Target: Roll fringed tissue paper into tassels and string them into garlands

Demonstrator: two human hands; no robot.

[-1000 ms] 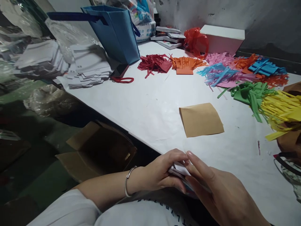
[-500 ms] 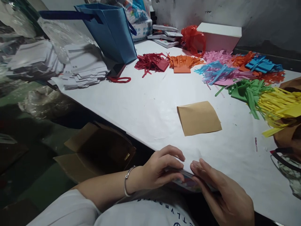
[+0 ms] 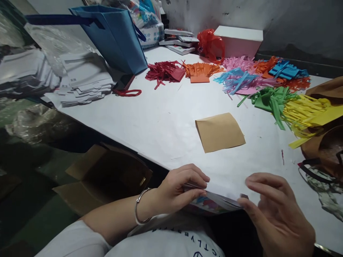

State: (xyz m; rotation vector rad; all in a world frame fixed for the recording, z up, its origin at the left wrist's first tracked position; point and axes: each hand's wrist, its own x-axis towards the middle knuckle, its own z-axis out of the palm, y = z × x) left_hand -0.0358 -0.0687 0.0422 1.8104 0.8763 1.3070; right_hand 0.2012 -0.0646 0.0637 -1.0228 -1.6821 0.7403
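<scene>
At the table's near edge, my left hand (image 3: 184, 187) pinches a thin paper booklet (image 3: 214, 204) between thumb and fingers. Its white layered edge faces up, and a colourful printed side shows below. My right hand (image 3: 281, 210) is at the booklet's right end, thumb tip touching or nearly touching it. The fingers of that hand are curved and held apart from the thumb. A small grey bit, perhaps a lifted corner, shows by the thumb tip. A folded brown paper piece (image 3: 220, 132) lies on the table beyond my hands.
Fringed paper bundles in red (image 3: 164, 71), orange (image 3: 199, 73), green (image 3: 273, 101) and yellow (image 3: 305, 114) lie across the white table (image 3: 160, 125). White paper stacks (image 3: 83, 76) and a blue bag (image 3: 115, 39) stand left. An open cardboard box (image 3: 107, 175) sits below the edge.
My right hand has moved right and opened away from my left hand, baring more of the booklet's edge. My left hand keeps its hold. The view has shifted slightly right.
</scene>
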